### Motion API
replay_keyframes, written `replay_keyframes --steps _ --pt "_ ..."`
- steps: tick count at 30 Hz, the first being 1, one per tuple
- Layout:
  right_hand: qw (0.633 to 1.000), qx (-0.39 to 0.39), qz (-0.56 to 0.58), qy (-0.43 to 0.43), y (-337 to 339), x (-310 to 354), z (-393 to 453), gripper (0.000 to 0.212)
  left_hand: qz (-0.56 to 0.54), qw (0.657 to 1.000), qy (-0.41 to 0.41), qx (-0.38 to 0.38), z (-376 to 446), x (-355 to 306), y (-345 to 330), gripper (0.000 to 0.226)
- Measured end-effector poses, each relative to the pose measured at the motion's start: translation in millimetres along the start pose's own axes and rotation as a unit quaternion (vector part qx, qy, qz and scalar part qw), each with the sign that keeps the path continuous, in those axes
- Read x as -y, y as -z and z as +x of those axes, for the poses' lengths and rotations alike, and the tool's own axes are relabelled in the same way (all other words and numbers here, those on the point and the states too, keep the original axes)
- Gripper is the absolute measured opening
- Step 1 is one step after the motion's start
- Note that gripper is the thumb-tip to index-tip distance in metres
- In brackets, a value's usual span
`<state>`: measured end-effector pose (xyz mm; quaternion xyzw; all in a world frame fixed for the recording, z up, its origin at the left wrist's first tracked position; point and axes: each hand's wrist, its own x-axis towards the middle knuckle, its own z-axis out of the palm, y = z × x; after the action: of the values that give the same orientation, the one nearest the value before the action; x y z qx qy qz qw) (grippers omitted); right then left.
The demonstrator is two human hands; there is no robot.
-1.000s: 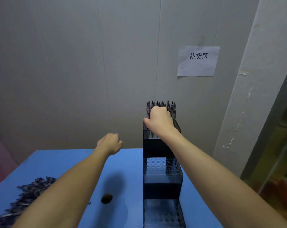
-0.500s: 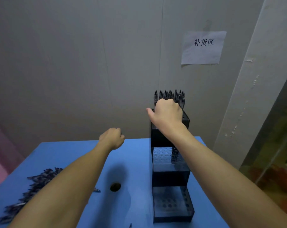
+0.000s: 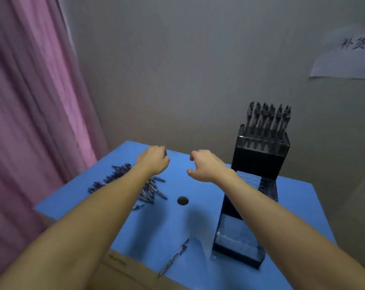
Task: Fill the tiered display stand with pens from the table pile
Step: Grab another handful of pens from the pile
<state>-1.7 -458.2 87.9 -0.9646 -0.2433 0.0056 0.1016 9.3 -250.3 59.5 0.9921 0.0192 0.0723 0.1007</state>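
Left hand (image 3: 154, 162) curled, right hand (image 3: 206, 167) loosely spread, both empty, above blue table (image 3: 292, 206); black tiered stand (image 3: 259, 162) top tier holds pens (image 3: 268, 120).

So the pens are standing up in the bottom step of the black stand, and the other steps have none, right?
Not quite. The head view shows the pens standing in the top step of the black stand, not the bottom one. The other steps look empty, as you said.

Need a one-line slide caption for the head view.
Both hands hover between pen pile and stand.
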Motion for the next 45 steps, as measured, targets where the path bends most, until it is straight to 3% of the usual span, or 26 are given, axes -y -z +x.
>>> replay_keyframes --steps 9,12,15,19,22,24,27,29,31,33,38,41,43,45 --pt "0.994 0.074 0.017 0.077 -90 75 15 0.041 -0.019 0.988 0.149 0.019 -126 107 -24 0.011" --pt "0.989 0.108 0.015 0.096 -121 98 26 0.025 -0.047 0.979 0.193 0.035 -148 142 -40 0.012" --pt "0.984 0.139 0.003 0.11 -149 120 42 0.022 -0.075 0.968 0.228 0.066 -157 170 -64 0.027" --pt "0.983 0.15 -0.006 0.109 -179 144 75 0.025 -0.07 0.963 0.238 0.107 -152 208 -94 0.03" --pt "0.984 0.154 -0.011 0.091 -196 158 100 0.024 -0.045 0.966 0.233 0.103 -137 236 -102 0.057" --pt "0.984 0.161 -0.007 0.077 -203 165 114 0.027 -0.069 0.959 0.259 0.094 -124 250 -103 0.056" --pt "0.986 0.159 0.01 0.049 -209 170 132 0.031 -0.174 0.912 0.364 0.072 -107 254 -105 0.031" --pt "0.988 0.151 0.019 0.034 -209 171 143 0.029 -0.292 0.837 0.459 0.055 -93 251 -109 0.021" --pt "0.989 0.141 0.02 0.032 -207 168 153 0.024 -0.42 0.737 0.529 0.039 -79 245 -112 0.016" --pt "0.991 0.126 0.021 0.035 -202 164 162 0.018 -0.469 0.682 0.561 0.018 -63 242 -107 0.018" --pt "0.993 0.105 0.034 0.036 -189 148 173 0.022 -0.448 0.664 0.597 -0.054 -11 261 -102 0.037" --pt "0.993 0.102 0.047 0.034 -184 141 177 0.03 -0.469 0.636 0.611 -0.054 22 276 -113 0.036" --pt "0.993 0.095 0.056 0.039 -182 136 179 0.029 -0.458 0.645 0.611 -0.022 48 287 -135 0.03" --pt "0.993 0.088 0.059 0.045 -182 132 183 0.029 -0.415 0.684 0.599 0.041 64 290 -154 0.037"
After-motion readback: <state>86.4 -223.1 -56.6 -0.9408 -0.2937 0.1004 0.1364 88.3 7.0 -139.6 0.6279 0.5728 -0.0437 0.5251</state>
